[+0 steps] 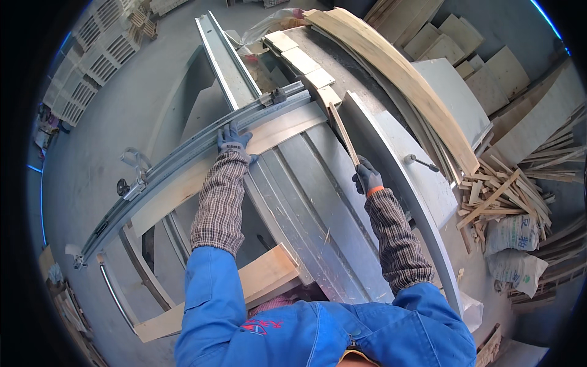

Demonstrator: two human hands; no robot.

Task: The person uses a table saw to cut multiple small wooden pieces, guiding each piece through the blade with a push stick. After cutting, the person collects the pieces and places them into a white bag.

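My left hand (234, 139), in a grey work glove, lies on a long pale wooden board (287, 127), its fingers stretched toward the metal fence (183, 155). The board lies along that fence, across the grey metal table of a saw (324, 183). My right hand (368, 176), also gloved, is closed round the near end of a thin wooden stick (343, 133). The stick points away from me, its far tip by the right end of the board and a row of small wooden pieces (302, 61). No blade can be made out.
Another pale board (269, 272) lies under my left arm. A curved-looking grey rail (409, 183) runs along the right, with a black-handled lever (422, 162) beyond it. Long planks (403, 76) are stacked at the far right, near offcuts (504, 196) and white sacks (513, 251).
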